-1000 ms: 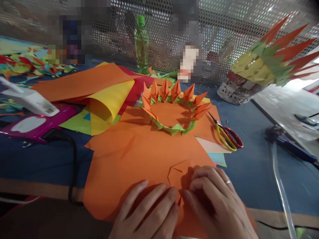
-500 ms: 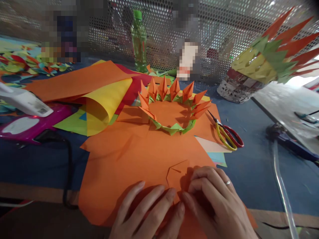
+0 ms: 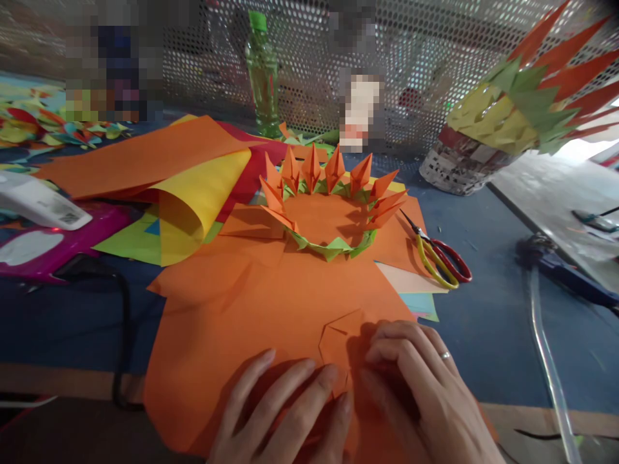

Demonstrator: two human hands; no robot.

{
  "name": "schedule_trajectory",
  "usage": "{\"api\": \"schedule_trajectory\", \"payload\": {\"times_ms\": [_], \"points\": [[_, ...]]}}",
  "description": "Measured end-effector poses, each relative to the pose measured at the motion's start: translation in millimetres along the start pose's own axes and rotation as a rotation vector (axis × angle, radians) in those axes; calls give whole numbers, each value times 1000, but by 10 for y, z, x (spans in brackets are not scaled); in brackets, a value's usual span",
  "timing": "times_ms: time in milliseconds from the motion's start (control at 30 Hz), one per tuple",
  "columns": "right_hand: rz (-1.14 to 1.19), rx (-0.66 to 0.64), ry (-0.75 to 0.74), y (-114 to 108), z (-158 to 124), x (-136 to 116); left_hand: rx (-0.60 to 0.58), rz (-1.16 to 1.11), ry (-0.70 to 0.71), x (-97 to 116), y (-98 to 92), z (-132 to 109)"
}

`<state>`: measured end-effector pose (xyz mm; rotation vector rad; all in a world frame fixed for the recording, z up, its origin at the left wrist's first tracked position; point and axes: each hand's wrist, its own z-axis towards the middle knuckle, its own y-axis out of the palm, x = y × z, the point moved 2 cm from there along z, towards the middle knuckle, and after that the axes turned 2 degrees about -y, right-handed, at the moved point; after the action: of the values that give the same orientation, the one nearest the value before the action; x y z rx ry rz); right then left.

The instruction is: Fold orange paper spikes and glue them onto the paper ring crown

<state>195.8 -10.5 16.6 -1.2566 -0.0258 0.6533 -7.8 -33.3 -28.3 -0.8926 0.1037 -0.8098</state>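
Observation:
A small folded piece of orange paper [image 3: 338, 345] lies on large orange sheets [image 3: 232, 335]. My left hand [image 3: 285, 412] rests with fingers spread, its index fingertip touching the folded paper's lower left edge and its thumb just below. My right hand [image 3: 425, 386] is curled at the paper's right side, fingertips against it; the thumb is blurred. Part of the folded paper is hidden under that hand. Beyond the hands stands a ring [image 3: 333, 248] of green folded pieces topped by pointed orange ones.
Red-and-yellow-handled scissors [image 3: 438, 261] lie to the right, with a blue-handled tool [image 3: 575, 277] farther over. Rolled yellow paper [image 3: 193, 219] and a magenta device [image 3: 62, 241] are on the left. A green bottle [image 3: 262, 77] and a paper-covered pot [image 3: 483, 148] stand at the back.
My right thumb has drawn back slightly from the folded paper's lower edge. My left hand keeps its place. The whole view has shifted a little.

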Motion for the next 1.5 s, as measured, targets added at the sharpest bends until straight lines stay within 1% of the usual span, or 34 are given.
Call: {"api": "schedule_trajectory", "payload": {"times_ms": [167,333,400,533,633,833,1000,1133,1233,1367,1433,1500], "points": [[39,-9,18,-22,27,-7,12,-16,-6,-6,2,-12],[61,23,-8,-22,39,-9,-7,-37,-3,-16,-8,-12],[47,12,-11,-2,24,-12,-1,-42,-1,-12,-10,0],[2,22,26,33,-23,-26,9,-52,-19,2,-11,18],[33,31,50,33,-40,-22,21,-66,-33,5,-20,21],[93,118,114,-35,-16,74,-4,-64,-13,1,-35,53],[131,70,190,-49,27,157,24,30,15,6,-68,176],[103,39,187,-51,72,175,38,46,26,0,-124,271],[96,14,183,-60,79,176,43,43,16,-6,-168,248],[110,-21,181,-74,44,163,37,21,-11,-24,-200,149],[101,-18,181,-78,25,155,32,-2,-40,-50,-196,123],[80,2,176,-80,12,149,52,-20,-64,-85,-182,125]]}}
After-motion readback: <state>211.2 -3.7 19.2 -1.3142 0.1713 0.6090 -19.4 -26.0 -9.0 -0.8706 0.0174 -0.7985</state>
